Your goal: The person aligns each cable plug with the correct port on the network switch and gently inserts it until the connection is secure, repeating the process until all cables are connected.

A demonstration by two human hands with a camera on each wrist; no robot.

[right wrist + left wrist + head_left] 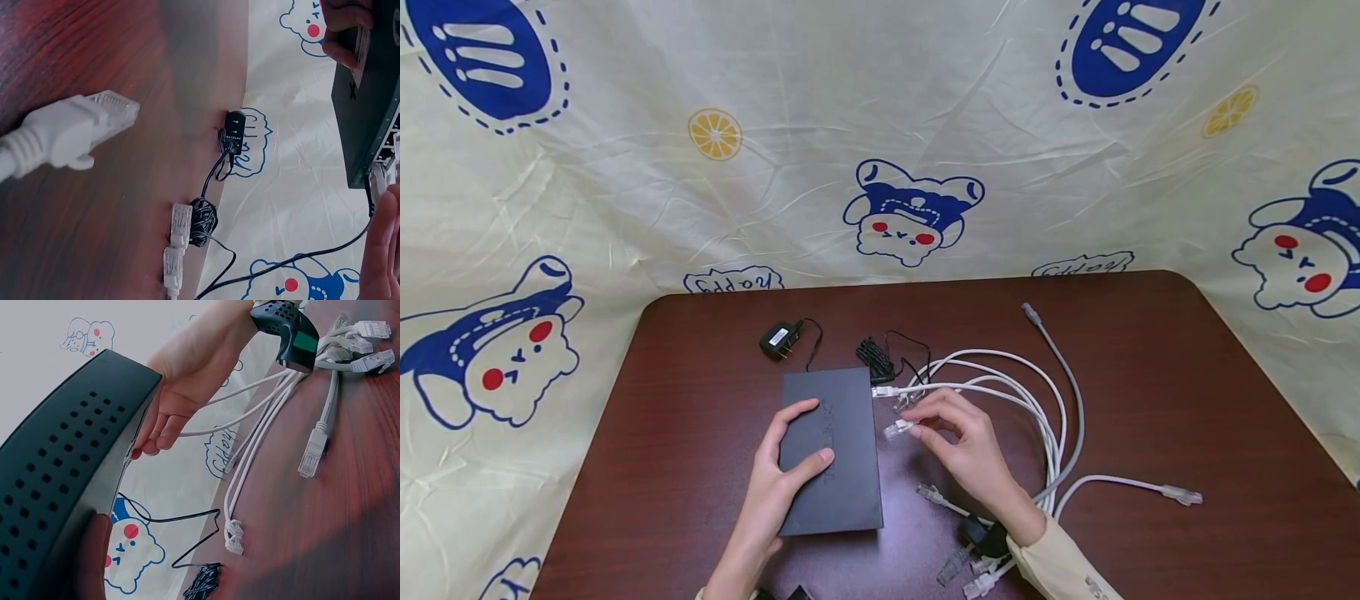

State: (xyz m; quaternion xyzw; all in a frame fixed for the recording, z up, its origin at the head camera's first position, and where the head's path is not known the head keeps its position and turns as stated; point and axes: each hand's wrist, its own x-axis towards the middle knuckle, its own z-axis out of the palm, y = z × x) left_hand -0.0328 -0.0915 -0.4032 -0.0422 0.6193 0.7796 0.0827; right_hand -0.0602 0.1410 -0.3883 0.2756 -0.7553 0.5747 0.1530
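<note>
A dark flat network switch (838, 508) is gripped by my left hand (771, 483), thumb and index finger on its top and other fingers underneath. Its vented side (69, 444) fills the left of the left wrist view. One white Ethernet plug (884, 392) sits in a port near the far end of its right side. My right hand (970, 446) pinches another clear-tipped Ethernet plug (898, 428) just off that port side. The right wrist view has the row of ports (389, 140) with the right fingers (380, 250) close by.
White network cables (1037, 400) loop to the right, their loose plugs (1182, 495) spread over the brown table (1150, 375). Behind the switch lie a black power adapter (779, 340) and a bundled black cord (876, 360). A patterned cloth (775, 208) hangs beyond the table.
</note>
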